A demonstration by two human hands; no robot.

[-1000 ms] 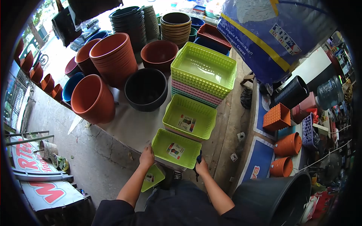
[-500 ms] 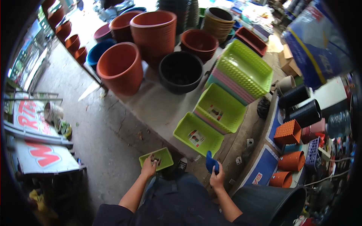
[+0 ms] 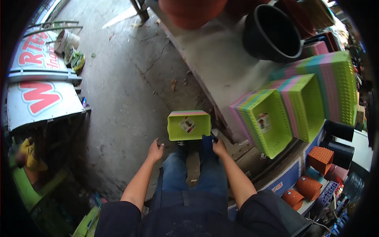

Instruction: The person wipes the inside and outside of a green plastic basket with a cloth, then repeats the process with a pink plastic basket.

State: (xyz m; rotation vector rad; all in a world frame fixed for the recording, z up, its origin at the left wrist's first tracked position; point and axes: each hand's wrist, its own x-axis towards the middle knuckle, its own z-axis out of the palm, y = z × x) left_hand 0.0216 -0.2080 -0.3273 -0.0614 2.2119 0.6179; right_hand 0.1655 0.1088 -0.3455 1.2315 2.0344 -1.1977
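My left hand (image 3: 156,151) is off to the left of a small stack of green baskets (image 3: 200,129), thumb and forefinger apart with nothing between them. The front basket bears a paper label (image 3: 187,125), and a pink rim shows behind it. My right hand (image 3: 219,147) grips a dark blue cloth (image 3: 207,143), which hangs down by the stack's lower right corner. Below the baskets are my jeans and a laced shoe.
Larger stacks of green, pink and teal baskets (image 3: 276,136) stand at the right on a pale platform (image 3: 209,67). A black pot (image 3: 272,35) and a terracotta-coloured pot (image 3: 192,12) sit farther back. Lettered signboards (image 3: 41,98) line the left. Orange pots (image 3: 309,187) are at lower right.
My left hand has come out of the small green basket and sits beside it. The right hand has moved nearer the baskets with the blue cloth. The view has turned left and down.
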